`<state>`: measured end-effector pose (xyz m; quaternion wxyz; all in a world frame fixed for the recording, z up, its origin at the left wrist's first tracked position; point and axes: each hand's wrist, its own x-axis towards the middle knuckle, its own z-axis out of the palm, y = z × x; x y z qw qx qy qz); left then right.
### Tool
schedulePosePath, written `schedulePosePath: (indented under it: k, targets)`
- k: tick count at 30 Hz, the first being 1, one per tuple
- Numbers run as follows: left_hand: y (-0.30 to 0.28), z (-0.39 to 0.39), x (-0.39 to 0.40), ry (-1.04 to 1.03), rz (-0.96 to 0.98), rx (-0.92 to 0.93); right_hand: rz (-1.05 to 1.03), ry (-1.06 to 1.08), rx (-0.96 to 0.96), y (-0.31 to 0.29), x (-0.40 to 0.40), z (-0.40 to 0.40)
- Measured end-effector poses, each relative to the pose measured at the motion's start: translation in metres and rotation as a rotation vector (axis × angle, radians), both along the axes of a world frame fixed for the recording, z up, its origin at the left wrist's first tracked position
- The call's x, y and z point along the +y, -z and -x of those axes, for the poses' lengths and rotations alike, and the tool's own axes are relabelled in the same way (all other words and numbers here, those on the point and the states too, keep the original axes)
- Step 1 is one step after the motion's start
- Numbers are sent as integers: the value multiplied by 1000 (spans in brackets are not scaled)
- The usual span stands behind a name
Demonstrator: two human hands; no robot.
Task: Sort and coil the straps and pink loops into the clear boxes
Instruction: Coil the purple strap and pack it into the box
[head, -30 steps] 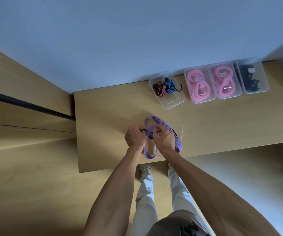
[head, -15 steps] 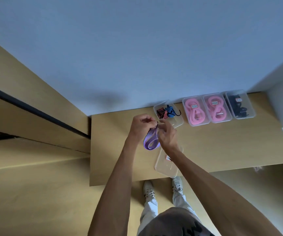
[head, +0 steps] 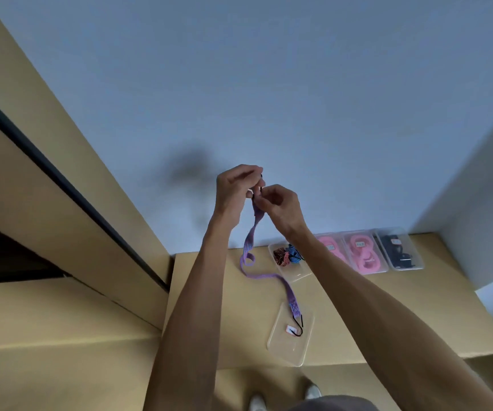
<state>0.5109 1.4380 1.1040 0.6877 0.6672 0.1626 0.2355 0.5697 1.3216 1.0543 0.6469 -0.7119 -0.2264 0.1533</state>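
Observation:
A purple strap [head: 249,256] hangs from both raised hands down to the wooden table [head: 387,315]. My left hand [head: 234,186] and my right hand [head: 277,204] pinch its top end high above the table. The strap's lower end, with a black hook [head: 298,329], lies in an open clear box [head: 289,336] near the table's front edge. At the back stand a clear box with red and blue straps [head: 288,258], two boxes of pink loops [head: 360,253] and a box of black straps [head: 399,252].
A blue-grey wall rises behind the table. Wooden panels with a dark gap [head: 61,179] run along the left. My feet [head: 283,397] stand on the floor below the table's front edge.
Both hands rose from table height to well above it. The coiled purple strap unrolled and now hangs full length, its hook end dropped into the near clear box.

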Motion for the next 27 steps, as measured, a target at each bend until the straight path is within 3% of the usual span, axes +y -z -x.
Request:
schedulePosePath:
  k: [3, 6, 11, 13, 16, 23, 27]
  targets:
    - [-12, 2, 6, -143, 27, -22, -76, 26, -12, -20, -1, -1]
    - [-11, 6, 10, -162, 7, 57, -131, 63, 9, -30, -4, -1]
    - [3, 12, 9, -277, -326, 304, -173, 181, 24, -34, -5, 1]
    - [7, 15, 8, -200, -396, 346, -218, 158, 18, -38, -3, 2]
    - [6, 19, 5, -38, -264, 293, -278, 111, 38, -44, 0, 0]
    - [3, 21, 7, 33, -46, 200, -351, 113, 98, -49, 1, -13]
    - [13, 15, -4, -5, -389, 126, -344, 135, 114, -47, 3, -15]
